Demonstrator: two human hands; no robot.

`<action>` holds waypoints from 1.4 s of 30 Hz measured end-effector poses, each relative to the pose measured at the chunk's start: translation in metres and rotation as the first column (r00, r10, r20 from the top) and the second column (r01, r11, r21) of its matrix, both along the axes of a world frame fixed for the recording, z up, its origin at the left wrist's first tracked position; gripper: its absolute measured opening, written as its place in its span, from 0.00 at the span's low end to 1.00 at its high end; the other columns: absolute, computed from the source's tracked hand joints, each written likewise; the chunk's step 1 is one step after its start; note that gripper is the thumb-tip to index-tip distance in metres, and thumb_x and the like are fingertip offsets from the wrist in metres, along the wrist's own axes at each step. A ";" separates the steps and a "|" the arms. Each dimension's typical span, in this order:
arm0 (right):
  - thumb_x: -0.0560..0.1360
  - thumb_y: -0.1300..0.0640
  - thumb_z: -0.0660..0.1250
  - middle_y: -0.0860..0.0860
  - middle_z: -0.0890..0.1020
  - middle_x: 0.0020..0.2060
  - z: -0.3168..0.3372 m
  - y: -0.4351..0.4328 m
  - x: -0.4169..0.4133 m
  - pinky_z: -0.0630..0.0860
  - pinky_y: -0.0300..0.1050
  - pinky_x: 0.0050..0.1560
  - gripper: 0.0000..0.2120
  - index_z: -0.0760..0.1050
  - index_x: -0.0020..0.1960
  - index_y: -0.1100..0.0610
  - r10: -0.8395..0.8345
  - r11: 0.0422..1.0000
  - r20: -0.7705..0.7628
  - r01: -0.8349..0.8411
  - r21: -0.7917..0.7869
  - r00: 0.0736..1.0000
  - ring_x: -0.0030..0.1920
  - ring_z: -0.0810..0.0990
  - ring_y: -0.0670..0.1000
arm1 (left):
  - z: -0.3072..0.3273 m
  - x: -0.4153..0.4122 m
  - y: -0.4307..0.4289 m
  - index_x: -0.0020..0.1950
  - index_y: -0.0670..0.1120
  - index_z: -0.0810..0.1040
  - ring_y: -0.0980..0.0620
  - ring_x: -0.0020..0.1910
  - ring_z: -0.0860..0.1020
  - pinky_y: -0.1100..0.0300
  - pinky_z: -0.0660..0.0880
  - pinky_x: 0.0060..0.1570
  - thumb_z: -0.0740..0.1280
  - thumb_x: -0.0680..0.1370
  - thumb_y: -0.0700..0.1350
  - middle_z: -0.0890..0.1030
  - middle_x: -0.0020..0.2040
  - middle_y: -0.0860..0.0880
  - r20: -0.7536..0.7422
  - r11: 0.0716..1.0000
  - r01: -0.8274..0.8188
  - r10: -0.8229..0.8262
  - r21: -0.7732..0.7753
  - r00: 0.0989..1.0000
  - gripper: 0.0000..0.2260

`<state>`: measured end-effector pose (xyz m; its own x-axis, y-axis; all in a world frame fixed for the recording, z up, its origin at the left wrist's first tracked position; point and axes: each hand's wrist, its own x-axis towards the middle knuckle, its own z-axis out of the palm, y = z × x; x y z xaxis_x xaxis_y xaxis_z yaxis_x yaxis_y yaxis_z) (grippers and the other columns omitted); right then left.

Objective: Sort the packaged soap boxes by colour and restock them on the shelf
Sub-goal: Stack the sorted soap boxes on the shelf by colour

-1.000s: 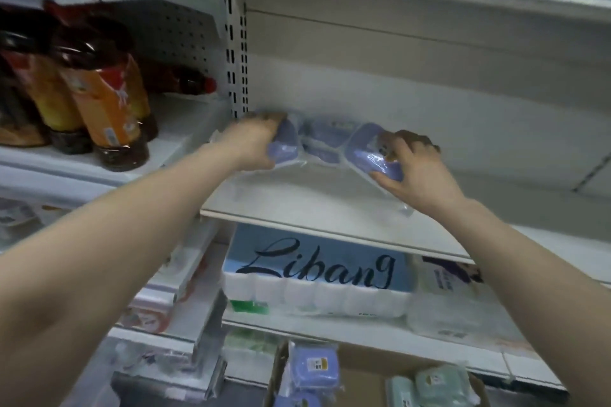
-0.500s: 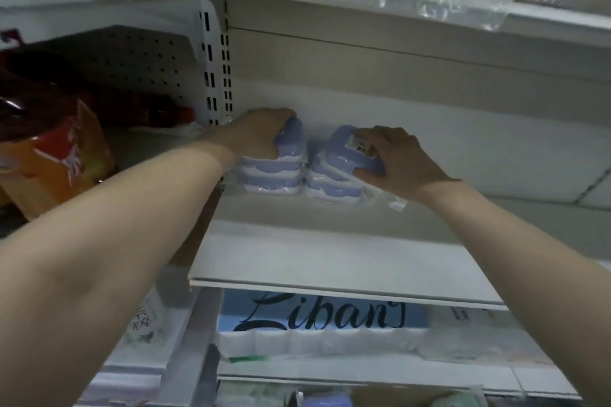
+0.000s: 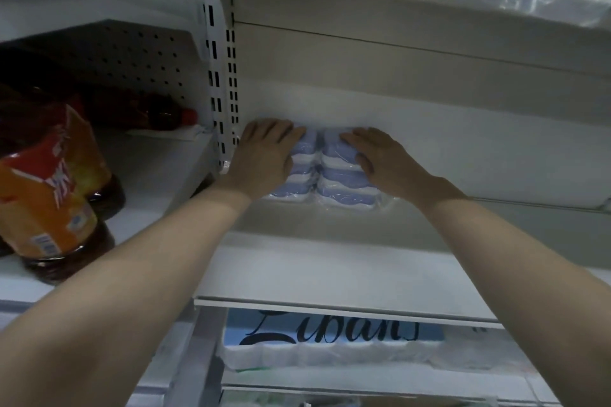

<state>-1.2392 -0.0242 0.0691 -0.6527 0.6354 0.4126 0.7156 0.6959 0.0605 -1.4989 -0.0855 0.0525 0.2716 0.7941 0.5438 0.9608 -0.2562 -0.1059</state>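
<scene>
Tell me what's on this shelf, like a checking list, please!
Surface: white shelf, bare in front of the boxes.
Job's things: purple soap boxes, plastic-wrapped, in two side-by-side stacks against the back wall.
Clutter: nothing seen.
Grippers: left hand lies flat on the left stack; right hand lies flat on the right stack.
Cables: nothing seen.
Surroundings: dark bottles on the next shelf to the left; slotted post between; lettered pack on the shelf below.
</scene>
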 end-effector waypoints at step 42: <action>0.82 0.50 0.56 0.61 0.73 0.64 -0.128 -0.279 0.205 0.69 0.59 0.61 0.23 0.65 0.73 0.59 0.120 0.991 -0.029 -0.118 0.064 0.992 0.64 0.71 0.62 | -0.119 0.195 -0.332 0.65 0.42 0.76 0.39 0.58 0.75 0.47 0.70 0.61 0.59 0.79 0.52 0.77 0.60 0.42 0.135 0.989 -0.107 0.120 -0.101 0.984 0.20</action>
